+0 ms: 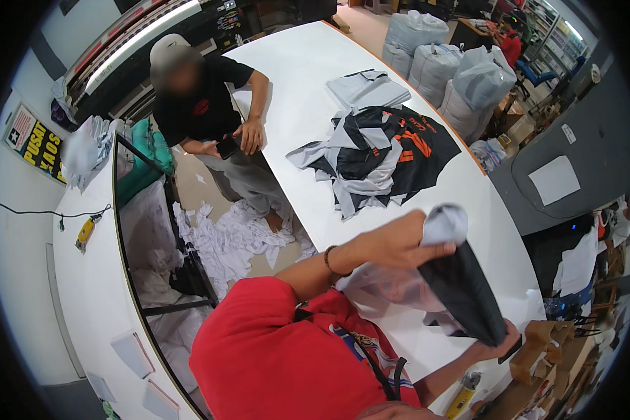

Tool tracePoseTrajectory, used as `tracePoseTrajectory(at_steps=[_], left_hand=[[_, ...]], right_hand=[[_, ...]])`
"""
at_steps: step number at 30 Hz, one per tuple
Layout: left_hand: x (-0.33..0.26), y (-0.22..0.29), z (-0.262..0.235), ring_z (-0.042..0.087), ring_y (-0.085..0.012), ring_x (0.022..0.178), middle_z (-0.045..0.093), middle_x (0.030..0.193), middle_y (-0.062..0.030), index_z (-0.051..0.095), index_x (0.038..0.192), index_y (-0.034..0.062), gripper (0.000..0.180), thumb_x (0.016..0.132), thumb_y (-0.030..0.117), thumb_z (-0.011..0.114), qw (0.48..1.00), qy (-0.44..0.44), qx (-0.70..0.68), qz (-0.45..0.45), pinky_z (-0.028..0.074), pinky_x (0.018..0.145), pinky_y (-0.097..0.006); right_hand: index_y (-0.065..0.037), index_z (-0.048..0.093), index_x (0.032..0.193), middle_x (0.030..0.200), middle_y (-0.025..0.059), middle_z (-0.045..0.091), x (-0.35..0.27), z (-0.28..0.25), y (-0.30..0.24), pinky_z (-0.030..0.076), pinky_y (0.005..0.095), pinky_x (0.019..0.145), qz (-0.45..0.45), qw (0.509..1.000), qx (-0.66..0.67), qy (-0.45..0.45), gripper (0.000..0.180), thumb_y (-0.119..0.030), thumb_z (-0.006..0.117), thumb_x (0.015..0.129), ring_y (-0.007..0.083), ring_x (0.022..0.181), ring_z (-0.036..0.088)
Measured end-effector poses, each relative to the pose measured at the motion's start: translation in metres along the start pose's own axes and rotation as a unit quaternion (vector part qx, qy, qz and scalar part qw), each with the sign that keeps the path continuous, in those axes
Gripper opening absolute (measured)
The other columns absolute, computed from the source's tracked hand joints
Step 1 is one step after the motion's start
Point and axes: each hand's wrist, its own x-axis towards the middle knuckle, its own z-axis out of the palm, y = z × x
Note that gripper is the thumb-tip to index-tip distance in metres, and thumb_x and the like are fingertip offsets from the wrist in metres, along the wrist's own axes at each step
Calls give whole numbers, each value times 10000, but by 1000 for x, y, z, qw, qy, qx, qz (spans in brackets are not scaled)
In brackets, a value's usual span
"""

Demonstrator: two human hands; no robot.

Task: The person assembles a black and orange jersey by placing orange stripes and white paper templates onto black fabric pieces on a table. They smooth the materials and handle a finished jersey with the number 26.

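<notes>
My left hand [416,241], with a dark bracelet at the wrist, is closed on the upper end of a black and pale grey fabric piece [462,287]. Its top edge curls over into a light grey fold above my fingers. At the lower right, my right hand [493,344] grips the same cloth's other end. The fabric's pale underside, with a faint orange print, hangs beside my red shirt over the white table [455,185]. Beyond my hands lies a loose heap of black and grey fabric pieces [381,157] with orange prints. A folded grey fabric stack [367,89] sits behind it.
Across the table's left edge stands a person in black [206,98], holding a phone [227,145]. White cloth scraps [238,241] cover the floor there. Yellow cutters [462,399] [85,232] lie on either side. Full sacks [434,70] line the far right; cardboard [539,350] is near right.
</notes>
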Motion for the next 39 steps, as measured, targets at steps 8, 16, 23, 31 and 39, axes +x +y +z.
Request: tracePoseTrajectory(at_steps=[8, 16, 23, 31, 39], left_hand=[[81, -123, 17, 651, -356, 665, 629, 681, -177, 637, 840, 1, 491, 1004, 443, 499, 962, 70, 251, -80, 505, 618, -413], [208, -129, 22, 650, -237, 851, 673, 885, -161, 663, 1007, -9, 437, 979, 416, 564, 984, 115, 122, -55, 496, 761, -372], [172, -32, 17, 537, -105, 831, 622, 909, -46, 648, 1037, 0, 200, 999, 170, 551, 981, 62, -155, 99, 460, 738, -292], [20, -140, 21, 503, -79, 888, 564, 1021, -8, 547, 1347, 15, 387, 967, 18, 473, 965, -14, -203, -165, 431, 815, -239], [-79, -267, 76, 566, -211, 1185, 583, 1320, -83, 576, 1344, 87, 512, 879, 224, 742, 889, 124, -169, -406, 414, 1043, -322]], right_hand=[[49, 650, 1088, 1012, 140, 668, 68, 21, 71, 507, 345, 854, 245, 966, 60, -53, 307, -79, 473, 872, 245, 914, 620], [-90, 508, 1408, 1386, 128, 512, 164, 36, 100, 520, 470, 893, 351, 854, 376, -75, 455, -289, 493, 999, 272, 1209, 552], [-23, 551, 1358, 1343, 165, 554, 166, -48, 4, 480, 417, 1021, 181, 970, 150, 69, 412, -219, 465, 1005, 281, 1227, 554], [-37, 677, 1170, 1102, 167, 655, -27, -82, 28, 468, 399, 993, 119, 967, -172, -142, 508, 93, 457, 732, 324, 1075, 622], [-135, 627, 1303, 1345, 213, 466, -181, -23, 79, 358, 475, 1098, 232, 917, -199, -255, 761, 161, 507, 612, 408, 1279, 410]])
